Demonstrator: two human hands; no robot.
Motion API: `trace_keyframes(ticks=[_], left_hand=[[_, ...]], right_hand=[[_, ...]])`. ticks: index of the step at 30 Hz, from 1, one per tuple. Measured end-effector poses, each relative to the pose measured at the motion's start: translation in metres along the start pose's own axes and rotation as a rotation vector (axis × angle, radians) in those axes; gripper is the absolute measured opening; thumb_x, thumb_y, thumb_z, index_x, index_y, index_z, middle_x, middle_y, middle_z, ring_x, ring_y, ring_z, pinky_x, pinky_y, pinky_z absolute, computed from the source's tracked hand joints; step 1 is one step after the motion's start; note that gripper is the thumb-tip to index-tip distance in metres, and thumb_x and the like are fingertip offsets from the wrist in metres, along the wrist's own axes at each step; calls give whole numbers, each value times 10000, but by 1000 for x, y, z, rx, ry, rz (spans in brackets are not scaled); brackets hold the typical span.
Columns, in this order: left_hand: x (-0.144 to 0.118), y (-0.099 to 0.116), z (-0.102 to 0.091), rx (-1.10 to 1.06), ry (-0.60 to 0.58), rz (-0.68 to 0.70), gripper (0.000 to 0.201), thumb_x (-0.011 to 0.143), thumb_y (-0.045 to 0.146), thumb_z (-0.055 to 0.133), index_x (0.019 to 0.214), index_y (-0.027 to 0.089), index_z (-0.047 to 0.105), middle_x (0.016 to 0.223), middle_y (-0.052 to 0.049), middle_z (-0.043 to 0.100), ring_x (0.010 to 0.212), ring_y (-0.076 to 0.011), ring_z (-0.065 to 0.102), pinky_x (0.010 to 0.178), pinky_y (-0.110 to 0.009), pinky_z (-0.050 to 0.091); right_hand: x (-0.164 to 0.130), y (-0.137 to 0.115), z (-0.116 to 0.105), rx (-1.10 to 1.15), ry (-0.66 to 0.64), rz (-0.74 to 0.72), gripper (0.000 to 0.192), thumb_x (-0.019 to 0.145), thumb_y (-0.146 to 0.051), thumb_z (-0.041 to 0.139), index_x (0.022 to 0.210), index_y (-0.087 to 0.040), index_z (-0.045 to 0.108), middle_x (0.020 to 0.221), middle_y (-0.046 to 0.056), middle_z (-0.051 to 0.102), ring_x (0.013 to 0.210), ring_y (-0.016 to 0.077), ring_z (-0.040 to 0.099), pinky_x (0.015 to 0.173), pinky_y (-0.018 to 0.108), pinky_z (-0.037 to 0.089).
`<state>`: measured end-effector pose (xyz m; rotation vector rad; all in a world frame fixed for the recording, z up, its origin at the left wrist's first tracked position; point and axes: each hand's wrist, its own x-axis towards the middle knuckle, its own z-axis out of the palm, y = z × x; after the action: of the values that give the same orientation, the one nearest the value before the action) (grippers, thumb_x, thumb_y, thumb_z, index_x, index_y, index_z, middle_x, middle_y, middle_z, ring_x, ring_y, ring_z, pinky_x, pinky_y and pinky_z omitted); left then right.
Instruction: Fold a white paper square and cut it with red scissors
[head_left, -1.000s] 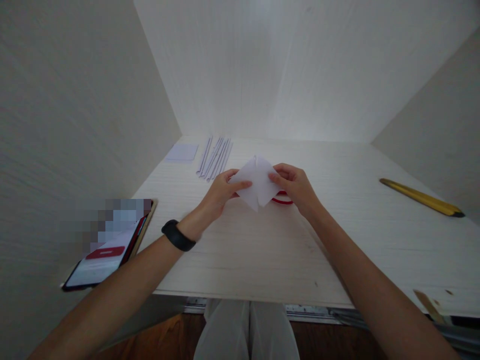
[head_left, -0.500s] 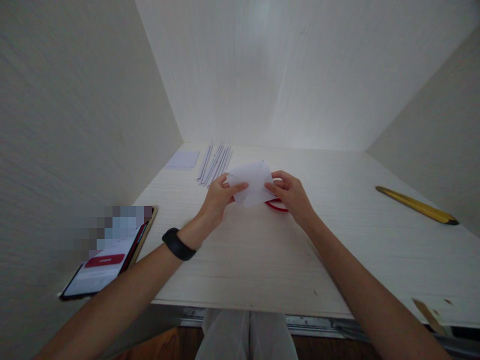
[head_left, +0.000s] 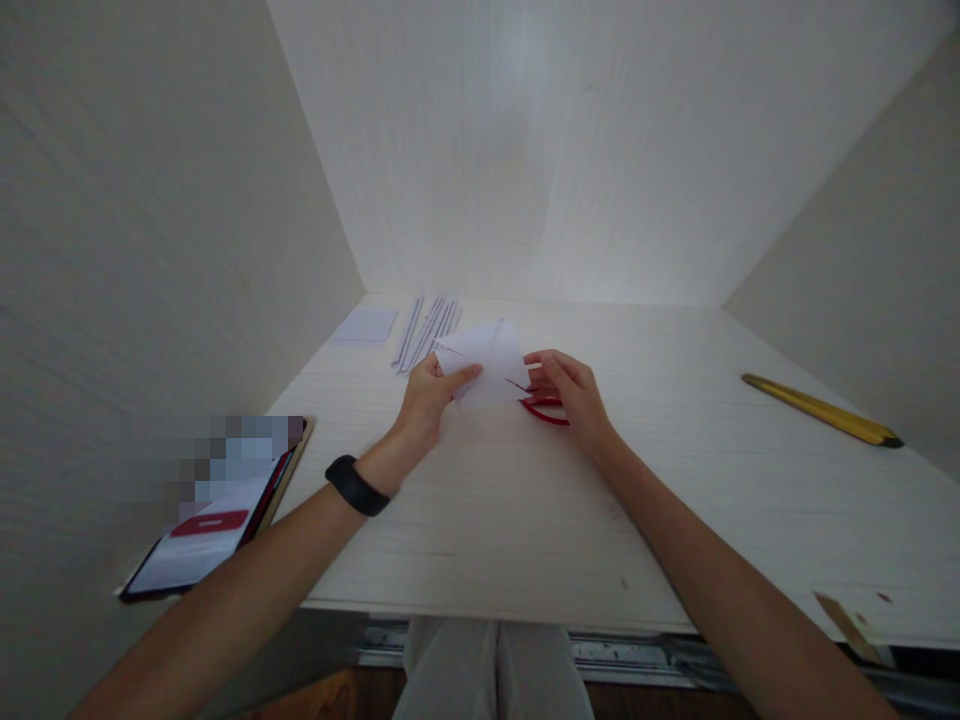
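My left hand (head_left: 429,395) pinches a small white sheet of paper (head_left: 491,365) by its left side, thumb on top. The paper is raised over the table, with crease or cut lines at its left and right edges. My right hand (head_left: 574,395) is at the paper's right edge, fingers apart and thumb lifted off the sheet. Below that hand shows a curved red loop (head_left: 546,415), like a scissors handle; the rest of it is hidden by the hand and paper.
Several thin folded paper strips (head_left: 429,335) lie behind my left hand, beside a flat paper square (head_left: 365,325). A phone or tablet (head_left: 217,530) leans at the left wall. On the right lies a yellow, dark-tipped long object (head_left: 821,410). Panels enclose the white table (head_left: 487,540).
My right thumb has come off the paper and its fingers have loosened. My left hand has shifted slightly left with the sheet, which has turned a little.
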<state>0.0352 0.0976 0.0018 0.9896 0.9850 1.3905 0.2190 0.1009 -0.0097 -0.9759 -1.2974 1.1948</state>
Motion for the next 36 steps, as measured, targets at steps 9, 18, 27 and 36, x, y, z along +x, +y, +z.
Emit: trace_keyframes(ticks=[9, 18, 27, 36], left_hand=[[-3, -4, 4, 45, 22, 65, 458, 613, 257, 779, 1027, 119, 641, 1061, -109, 699, 858, -183, 652, 807, -327, 508], [-6, -2, 5, 139, -29, 114, 414, 628, 266, 770, 996, 123, 648, 1000, -96, 707, 837, -184, 646, 784, -319, 502], [-14, -2, 8, 205, -74, 107, 349, 628, 295, 768, 922, 142, 660, 898, -60, 713, 778, -182, 644, 719, -309, 507], [-13, -5, 8, 229, -146, 103, 309, 644, 286, 760, 905, 156, 659, 882, -42, 705, 758, -164, 635, 696, -296, 504]], right_hand=[[-1, 6, 3, -56, 18, -76, 358, 797, -531, 591, 843, -185, 668, 747, 17, 655, 633, 115, 610, 569, 227, 510], [-3, 2, 9, -281, 115, -379, 339, 844, -405, 582, 1127, -245, 485, 1091, 72, 634, 902, 167, 634, 718, 298, 533], [-5, -9, 9, -491, 182, -682, 245, 835, -306, 608, 1056, -236, 527, 1182, 103, 524, 1084, 205, 546, 846, 377, 523], [-7, -10, 12, -555, 199, -756, 114, 857, -252, 572, 969, -235, 583, 1111, 88, 565, 1051, 202, 554, 836, 380, 514]])
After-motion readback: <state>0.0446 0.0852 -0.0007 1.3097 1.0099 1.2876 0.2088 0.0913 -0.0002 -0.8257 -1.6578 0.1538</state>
